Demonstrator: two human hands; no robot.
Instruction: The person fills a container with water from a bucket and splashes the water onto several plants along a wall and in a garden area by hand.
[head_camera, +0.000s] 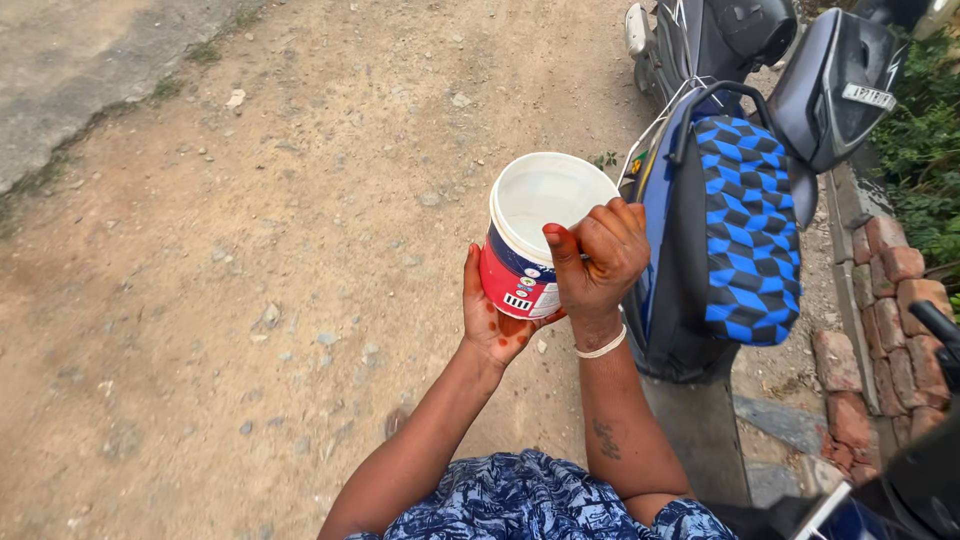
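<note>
1. the tub rests on the left hand, with the right hand at its right rim.
2. a scooter stands just right of both hands.
3. bricks lie right of the scooter.

hands: 2 | tub: 1 | scooters: 2 | bangle: 1

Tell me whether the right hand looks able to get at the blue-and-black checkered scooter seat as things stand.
Probably yes. The right hand is at the rim of the white plastic bucket with the red label, and the blue-and-black checkered scooter seat lies just beside it with nothing between. That hand seems to grip something at the rim, though.
</note>
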